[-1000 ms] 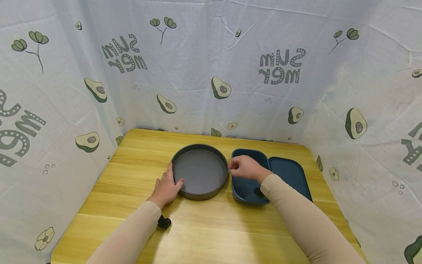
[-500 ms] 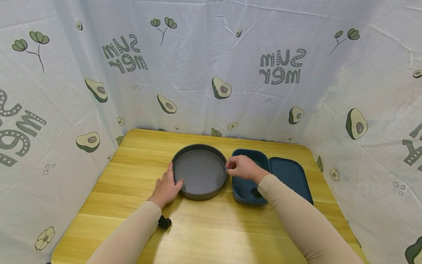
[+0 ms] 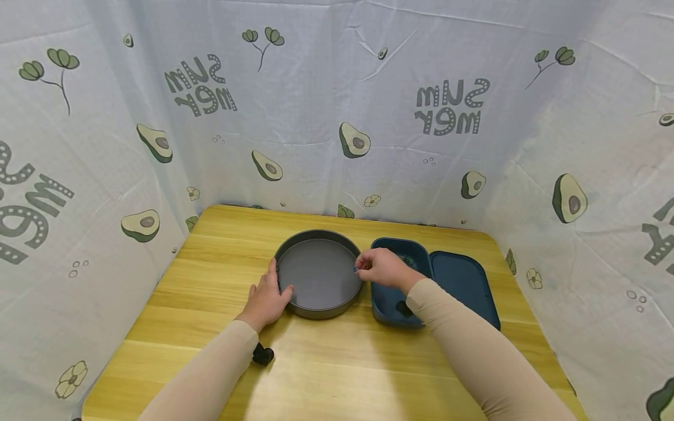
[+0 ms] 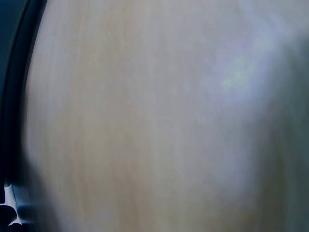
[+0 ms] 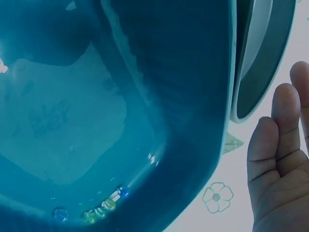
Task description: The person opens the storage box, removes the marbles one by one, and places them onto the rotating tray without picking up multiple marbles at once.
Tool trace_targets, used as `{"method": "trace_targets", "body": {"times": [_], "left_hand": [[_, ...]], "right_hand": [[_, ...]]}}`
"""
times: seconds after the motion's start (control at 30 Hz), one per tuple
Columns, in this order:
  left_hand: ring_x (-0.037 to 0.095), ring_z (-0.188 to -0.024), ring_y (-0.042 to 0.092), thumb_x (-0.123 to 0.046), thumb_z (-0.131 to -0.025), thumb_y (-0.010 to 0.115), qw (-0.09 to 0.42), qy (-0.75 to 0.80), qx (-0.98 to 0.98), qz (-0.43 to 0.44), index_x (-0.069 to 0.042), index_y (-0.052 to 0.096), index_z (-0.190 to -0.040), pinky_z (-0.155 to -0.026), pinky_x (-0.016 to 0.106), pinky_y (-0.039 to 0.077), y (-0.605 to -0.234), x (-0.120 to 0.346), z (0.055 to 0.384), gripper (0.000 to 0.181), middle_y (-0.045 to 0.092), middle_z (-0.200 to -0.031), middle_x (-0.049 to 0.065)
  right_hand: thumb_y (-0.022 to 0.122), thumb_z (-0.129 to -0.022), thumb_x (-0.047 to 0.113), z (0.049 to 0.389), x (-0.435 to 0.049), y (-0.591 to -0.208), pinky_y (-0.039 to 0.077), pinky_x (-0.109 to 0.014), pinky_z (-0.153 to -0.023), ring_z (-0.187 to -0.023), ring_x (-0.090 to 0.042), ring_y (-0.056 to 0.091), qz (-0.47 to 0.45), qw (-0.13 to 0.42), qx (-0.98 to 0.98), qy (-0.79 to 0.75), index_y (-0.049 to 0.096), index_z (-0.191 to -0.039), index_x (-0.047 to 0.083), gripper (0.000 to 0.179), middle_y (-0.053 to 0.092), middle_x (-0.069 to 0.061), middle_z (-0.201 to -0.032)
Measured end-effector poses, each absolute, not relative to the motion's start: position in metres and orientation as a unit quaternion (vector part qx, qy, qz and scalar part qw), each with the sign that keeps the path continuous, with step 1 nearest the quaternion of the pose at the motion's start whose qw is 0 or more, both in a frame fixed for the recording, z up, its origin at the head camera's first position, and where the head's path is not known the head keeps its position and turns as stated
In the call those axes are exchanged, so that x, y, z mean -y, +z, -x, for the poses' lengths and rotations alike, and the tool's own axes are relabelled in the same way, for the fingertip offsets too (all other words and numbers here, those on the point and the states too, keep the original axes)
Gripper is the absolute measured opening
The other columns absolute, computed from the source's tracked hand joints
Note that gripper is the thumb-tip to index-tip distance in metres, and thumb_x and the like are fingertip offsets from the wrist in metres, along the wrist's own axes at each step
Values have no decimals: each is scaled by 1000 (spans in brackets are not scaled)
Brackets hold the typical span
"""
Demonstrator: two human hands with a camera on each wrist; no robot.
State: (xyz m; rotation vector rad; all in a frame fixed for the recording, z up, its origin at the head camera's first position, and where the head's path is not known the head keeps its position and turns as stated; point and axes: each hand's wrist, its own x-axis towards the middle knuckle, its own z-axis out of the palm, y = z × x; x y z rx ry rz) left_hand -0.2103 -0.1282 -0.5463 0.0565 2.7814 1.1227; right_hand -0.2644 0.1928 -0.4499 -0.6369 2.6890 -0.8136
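A round dark-grey pan (image 3: 318,273) lies at the middle of the table. My left hand (image 3: 265,302) rests at its left side, fingers spread along the outside and thumb over the rim. Above the pan's right rim, my right hand (image 3: 383,266) pinches a small blue marble (image 3: 356,269) between thumb and fingertips. Under that hand stands a deep blue box (image 3: 387,295). Several blue and green glass marbles (image 5: 109,205) lie inside the box in the right wrist view, where part of my right hand's fingers shows at the right edge.
A flat blue lid (image 3: 463,280) lies to the right of the box. The wooden table (image 3: 326,374) ends at a white printed curtain (image 3: 305,105) behind and at both sides. The left wrist view shows mostly blurred tabletop.
My right hand has moved slightly left, from between box and pan to over the pan's right rim, carrying the small marble. My left hand and the pan have stayed put.
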Motion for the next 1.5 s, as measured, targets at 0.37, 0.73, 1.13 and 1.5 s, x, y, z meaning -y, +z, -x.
{"method": "trace_targets", "body": {"times": [0.37,0.73,1.13,1.5], "left_hand": [[45,-160,23,-43,-107,55,75,376,-923,-21,-12,-7,-170,-125,75,5,-544,127,208,94,24,-173,25],[45,-160,24,-42,-107,55,70,371,-926,-18,-11,-7,-170,-126,75,6,-544,126,206,94,24,-172,25],[46,-161,21,-45,-106,55,72,378,-923,-17,-13,-8,-170,-126,74,5,-545,128,208,96,24,-173,24],[47,-161,18,-47,-107,54,78,372,-925,-19,-14,-10,-170,-126,74,4,-544,128,208,96,22,-173,24]], "right_hand": [[73,-97,16,263,-183,-450,56,-32,-76,-82,-11,65,219,137,-925,-280,76,-103,12,8,78,0,-96],[69,-103,27,260,-180,-451,59,-36,-85,-101,-15,71,211,168,-924,-273,74,-132,7,35,78,-2,-121],[77,-98,24,260,-223,-448,61,-40,-91,-103,-18,70,193,194,-939,-207,78,-118,13,23,76,1,-112],[75,-98,18,255,-278,-445,59,-49,-98,-115,-33,71,173,174,-965,-97,73,-129,3,34,75,-13,-125]]}}
